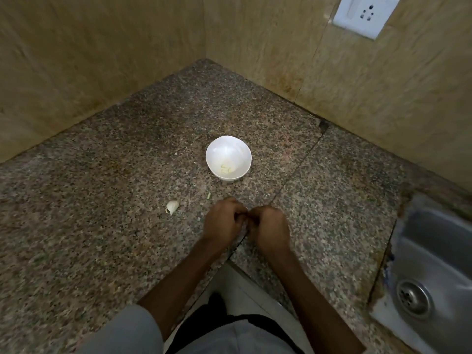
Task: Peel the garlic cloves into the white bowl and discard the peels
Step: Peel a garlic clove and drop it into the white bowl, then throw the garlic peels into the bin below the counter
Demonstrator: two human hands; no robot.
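Two hands, left hand [222, 223] and right hand [270, 228], pinch together a pale bit [244, 225], mostly hidden.

Speckled granite counter [102, 200] filling the centre, set in a corner of two beige stone walls [89, 60]. Upper right: white socket [365, 14]. Lower right: steel sink [434, 251] with drain [413, 297]. Bottom centre: pale floor [237, 284]. Dim light.
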